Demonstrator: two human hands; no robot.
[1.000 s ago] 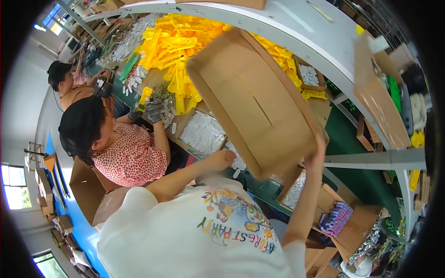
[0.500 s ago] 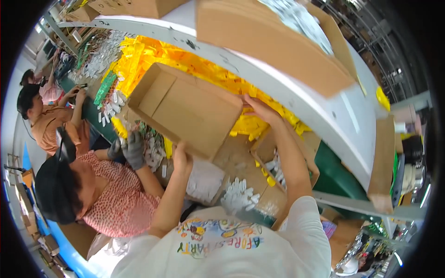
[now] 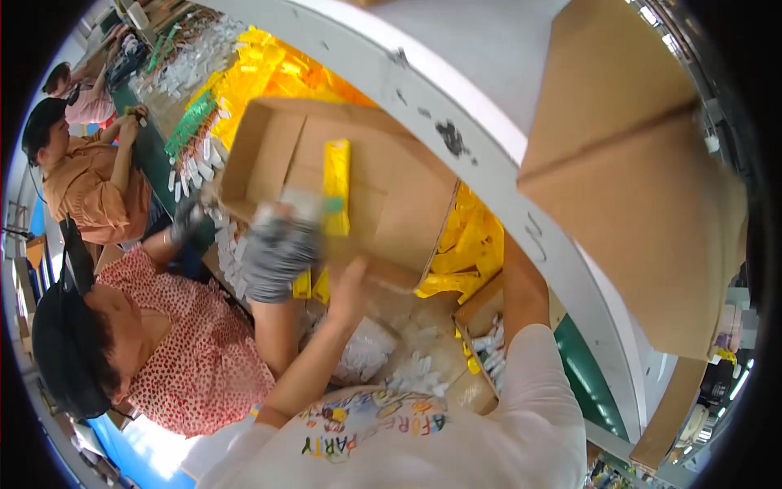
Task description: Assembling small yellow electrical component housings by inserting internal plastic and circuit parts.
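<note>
A shallow open cardboard box [image 3: 399, 196] is tilted in front of me over the worktable. My left hand [image 3: 349, 295], smeared by motion, is closed at its near rim with the fingers partly hidden. My right forearm [image 3: 525, 289] reaches up behind the white shelf beam, which hides the hand. A co-worker's grey-gloved hand [image 3: 281, 253] is over the box's near left side, also blurred. Beside that glove, a long yellow packet [image 3: 336, 183] shows against the box's inside.
Yellow packets [image 3: 277, 69] are heaped behind the box. The white shelf beam [image 3: 456, 106] crosses on the right, bearing a large carton [image 3: 635, 171]. Near me lie a bag of white pieces [image 3: 362, 350] and a small carton [image 3: 481, 310]. Co-workers sit at left.
My right hand has left the box's right end and gone behind the beam. The co-worker's glove has moved to the box, and a yellow packet now shows there. The view has shifted.
</note>
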